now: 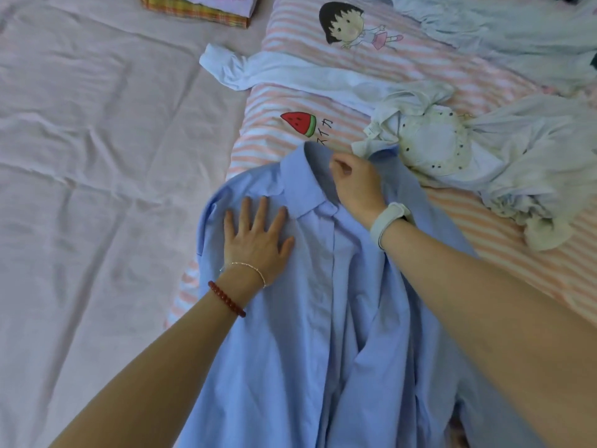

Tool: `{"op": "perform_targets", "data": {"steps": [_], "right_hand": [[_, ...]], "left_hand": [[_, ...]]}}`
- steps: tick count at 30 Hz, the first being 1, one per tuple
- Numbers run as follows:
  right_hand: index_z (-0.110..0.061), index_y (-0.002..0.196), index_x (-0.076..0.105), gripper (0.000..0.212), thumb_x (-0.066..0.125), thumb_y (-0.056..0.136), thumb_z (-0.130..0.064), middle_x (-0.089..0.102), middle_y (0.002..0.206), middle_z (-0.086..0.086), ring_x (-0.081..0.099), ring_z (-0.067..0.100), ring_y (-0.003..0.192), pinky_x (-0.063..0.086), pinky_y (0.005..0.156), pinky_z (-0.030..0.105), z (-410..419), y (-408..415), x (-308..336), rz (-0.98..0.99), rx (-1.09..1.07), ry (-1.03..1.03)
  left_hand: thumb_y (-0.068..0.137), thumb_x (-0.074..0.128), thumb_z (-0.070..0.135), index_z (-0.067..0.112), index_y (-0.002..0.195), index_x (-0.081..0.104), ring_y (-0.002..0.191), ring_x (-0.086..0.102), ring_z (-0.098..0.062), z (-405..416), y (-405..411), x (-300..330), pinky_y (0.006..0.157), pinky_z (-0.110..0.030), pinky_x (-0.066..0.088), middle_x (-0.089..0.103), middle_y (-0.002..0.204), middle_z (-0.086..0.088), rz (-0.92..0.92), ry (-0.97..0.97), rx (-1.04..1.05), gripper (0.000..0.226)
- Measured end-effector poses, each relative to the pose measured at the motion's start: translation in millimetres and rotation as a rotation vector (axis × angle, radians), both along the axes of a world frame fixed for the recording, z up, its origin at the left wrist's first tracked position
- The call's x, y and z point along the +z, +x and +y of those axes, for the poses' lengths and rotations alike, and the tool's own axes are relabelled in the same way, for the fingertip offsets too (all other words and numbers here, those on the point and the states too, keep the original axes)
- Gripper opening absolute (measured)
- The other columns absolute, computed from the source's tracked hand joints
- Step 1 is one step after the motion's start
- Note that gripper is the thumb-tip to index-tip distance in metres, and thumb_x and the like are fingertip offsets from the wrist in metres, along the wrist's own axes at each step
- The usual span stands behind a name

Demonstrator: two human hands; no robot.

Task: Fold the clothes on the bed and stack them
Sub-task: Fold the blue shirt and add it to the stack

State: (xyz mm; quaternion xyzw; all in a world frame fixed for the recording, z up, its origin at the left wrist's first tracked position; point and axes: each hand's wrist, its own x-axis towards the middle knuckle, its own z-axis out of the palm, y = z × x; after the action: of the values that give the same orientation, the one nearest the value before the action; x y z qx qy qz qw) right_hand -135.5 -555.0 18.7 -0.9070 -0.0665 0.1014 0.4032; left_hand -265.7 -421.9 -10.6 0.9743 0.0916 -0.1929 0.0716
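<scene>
- One blue shirt [323,302] lies at lower centre.
- Your left hand [258,237] presses it, fingers spread flat.
- Your right hand [357,182] pinches its collar.
- One folded stack [197,9] sits at the top left.

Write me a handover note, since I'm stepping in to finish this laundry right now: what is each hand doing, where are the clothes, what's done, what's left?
Left hand: flat, fingers spread, pressing the blue shirt near its left shoulder.
Right hand: fingers curled at the collar, gripping it.
The blue shirt lies face up on the striped quilt, placket closed, not yet folded.
Done: a small folded stack at the far edge of the pink sheet.
Left: fold this shirt, then the white long-sleeved garment, the crumpled white garment and the pale heap at far right; stack all.
</scene>
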Motion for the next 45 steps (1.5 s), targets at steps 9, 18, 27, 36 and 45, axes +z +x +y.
{"op": "perform_targets", "data": {"steps": [9, 18, 27, 36, 45], "right_hand": [[-0.002, 0.108, 0.054, 0.026, 0.055, 0.091, -0.022, 0.054, 0.104, 0.016, 0.049, 0.032, 0.101, 0.037, 0.070, 0.034, -90, -49, -8, -0.046, -0.004, -0.408], [-0.009, 0.101, 0.063, 0.021, 0.044, 0.096, -0.017, 0.061, 0.099, 0.007, 0.053, 0.025, 0.098, 0.045, 0.075, 0.040, -115, -53, -17, -0.017, 0.256, -0.305], [-0.024, 0.076, 0.055, 0.017, 0.053, 0.093, -0.022, 0.057, 0.069, -0.002, 0.052, 0.013, 0.063, 0.043, 0.062, 0.028, -135, -19, -1, 0.087, -0.348, 0.331], [0.003, 0.097, 0.059, 0.046, 0.057, 0.088, -0.043, 0.063, 0.088, 0.014, 0.058, 0.026, 0.080, 0.037, 0.061, 0.029, -105, 19, 6, 0.414, -0.031, -0.105], [-0.013, 0.055, 0.031, 0.039, 0.044, 0.092, -0.010, 0.034, 0.062, 0.004, 0.032, 0.022, 0.057, 0.026, 0.058, 0.033, -120, 33, 1, 0.081, -0.136, -0.286]], "left_hand": [[0.075, 0.039, 0.017, 0.012, 0.080, 0.068, 0.073, 0.062, -0.027, -37, 55, 23, 0.063, -0.034, 0.045, 0.067, 0.083, -0.005, -0.583, -0.157, -0.116, 0.030], [0.099, 0.033, 0.036, 0.003, 0.088, 0.060, 0.090, 0.059, -0.032, -83, 149, 27, 0.075, -0.031, 0.040, 0.065, 0.093, -0.017, -0.202, -0.762, 0.417, 0.044], [0.081, 0.065, 0.010, 0.017, 0.082, 0.048, 0.061, 0.050, -0.015, -120, 152, 18, 0.065, -0.029, 0.044, 0.050, 0.071, 0.002, -0.077, -0.943, 0.477, 0.019], [0.069, 0.041, 0.035, 0.018, 0.070, 0.058, 0.068, 0.058, -0.028, -96, 90, 23, 0.061, -0.029, 0.040, 0.063, 0.069, -0.002, -0.483, -0.447, -0.085, 0.024], [0.089, 0.057, 0.033, 0.021, 0.107, 0.066, 0.103, 0.056, -0.031, -19, 169, 31, 0.087, -0.036, 0.042, 0.066, 0.107, -0.008, -0.147, -0.221, 0.098, 0.023]]}}
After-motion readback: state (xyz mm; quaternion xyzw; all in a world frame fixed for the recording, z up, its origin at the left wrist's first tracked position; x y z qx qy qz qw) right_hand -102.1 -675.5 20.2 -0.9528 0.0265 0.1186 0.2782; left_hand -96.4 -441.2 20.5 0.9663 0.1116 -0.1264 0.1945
